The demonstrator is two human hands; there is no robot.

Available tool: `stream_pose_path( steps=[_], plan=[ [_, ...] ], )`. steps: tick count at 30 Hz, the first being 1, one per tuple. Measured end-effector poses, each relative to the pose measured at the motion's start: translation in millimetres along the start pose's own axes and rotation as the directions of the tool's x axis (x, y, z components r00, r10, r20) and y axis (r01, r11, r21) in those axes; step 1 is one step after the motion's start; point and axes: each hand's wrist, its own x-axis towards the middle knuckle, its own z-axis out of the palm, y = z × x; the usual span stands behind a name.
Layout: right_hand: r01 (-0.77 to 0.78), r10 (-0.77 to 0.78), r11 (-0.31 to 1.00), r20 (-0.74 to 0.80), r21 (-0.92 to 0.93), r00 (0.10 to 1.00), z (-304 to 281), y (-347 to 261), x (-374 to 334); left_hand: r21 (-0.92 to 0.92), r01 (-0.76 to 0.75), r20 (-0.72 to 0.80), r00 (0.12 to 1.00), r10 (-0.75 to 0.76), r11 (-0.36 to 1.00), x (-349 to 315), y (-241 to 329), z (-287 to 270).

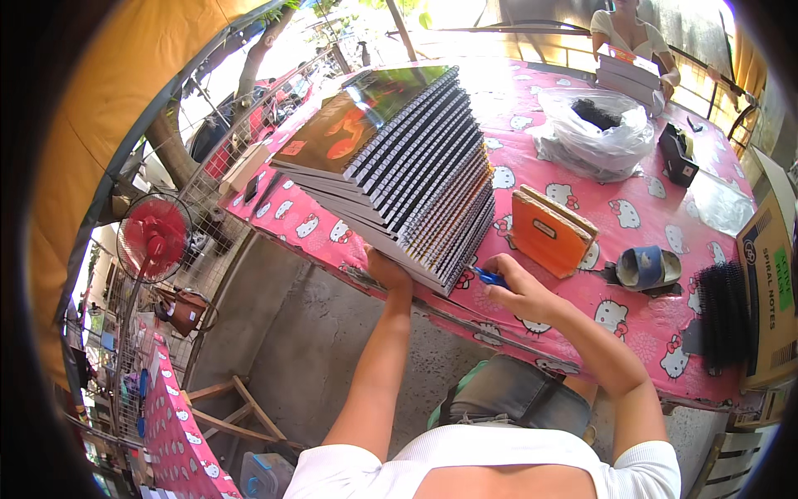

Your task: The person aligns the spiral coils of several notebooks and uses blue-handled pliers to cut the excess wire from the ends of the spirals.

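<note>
A tall leaning stack of spiral-bound notebooks point(366, 158) stands at the table's near edge, black coils facing right and a glossy picture cover on top. My left hand point(387, 269) grips the lower left side of the stack, its fingers partly hidden by the pages. My right hand point(520, 289) is closed round a small blue-handled tool point(490, 277), which looks like pliers or cutters. The tool's tip is at the coil ends of the lowest notebooks. Just beyond my right hand stands an orange block point(552, 235) with wooden-looking edges.
On the pink patterned table point(629, 313) are a tape roll point(648, 268), a plastic bag point(592, 137) with black coils, a tape dispenser point(677, 155) and a bundle of black coils point(721, 316). A cardboard box point(766, 274) stands right. Across the table, a person point(628, 33) is beside stacked books point(628, 76).
</note>
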Motion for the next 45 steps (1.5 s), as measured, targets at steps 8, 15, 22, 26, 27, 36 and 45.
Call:
stream_pose_path(
  steps=[8, 15, 22, 26, 27, 36, 45],
  plan=[
    [0.194, -0.191, 0.965, 0.033, -0.178, 0.981, 1.1, 2.5, 2.5, 0.108, -0.153, -0.036, 0.987, 0.157, 0.982, -3.2, 19.9, -7.9],
    [0.159, -0.224, 0.886, -0.101, -0.435, 0.969, 8.2, 9.4, 5.1, 0.281, -0.124, 0.033, 0.992, 0.119, 0.952, -8.8, 33.0, -6.9],
    [0.288, -0.482, 0.714, -0.150, -0.638, 0.863, 8.6, 3.1, 8.6, 0.327, -0.106, 0.054, 0.994, 0.094, 0.939, -8.4, 31.1, -2.2],
    [0.328, -0.579, 0.634, -0.149, -0.700, 0.802, 13.0, -3.2, 16.4, 0.064, -0.027, 0.011, 1.000, 0.026, 0.998, -4.9, 29.0, -5.1],
    [0.328, -0.595, 0.614, -0.147, -0.718, 0.791, 12.8, -2.0, 17.9, 0.068, -0.027, 0.000, 1.000, 0.027, 0.997, -5.3, 30.4, -3.9],
    [0.389, -0.505, 0.754, -0.089, -0.529, 0.859, 11.5, 1.0, 31.4, 0.190, -0.056, -0.097, 0.992, 0.076, 0.980, 4.6, -7.1, -10.3],
    [0.408, -0.595, 0.609, -0.052, -0.681, 0.802, 20.1, -4.8, 26.4, 0.027, 0.300, -0.207, 0.935, -0.288, 0.954, -9.0, 35.0, -3.8]
  ],
)
